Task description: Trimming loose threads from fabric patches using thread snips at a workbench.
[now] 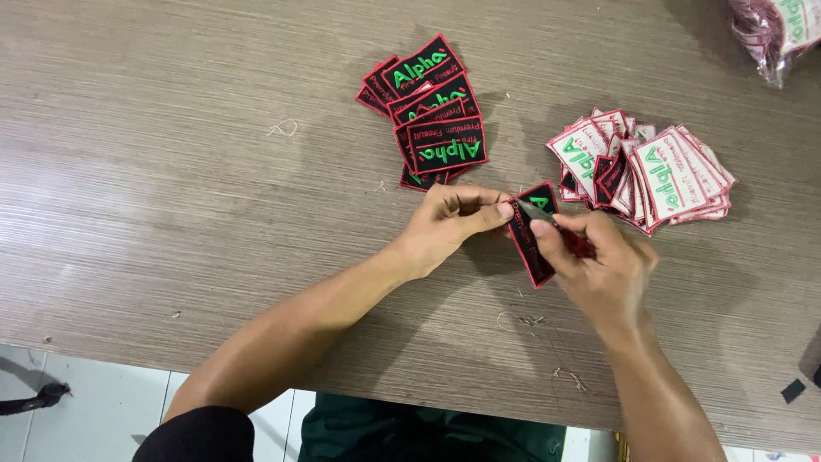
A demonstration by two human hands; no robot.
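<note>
My left hand [449,224] pinches the top corner of a black embroidered patch [532,244] with a red border and green lettering. My right hand [599,261] grips the same patch from the right and holds a small red-handled cutting tool [575,243] with its metal blade against the patch's upper edge. The patch hangs tilted just above the wooden table [171,171]. Beyond my left hand lies a pile of black patches [432,115], face up. Beyond my right hand lies a fanned pile of patches showing white backs [658,171].
A clear plastic bag of more patches [782,30] sits at the far right corner. Loose thread scraps [282,128] and thread trimmings [569,376] lie on the tabletop. A small black scrap [793,390] rests near the right edge. White floor tiles [94,402] show below the table's near edge.
</note>
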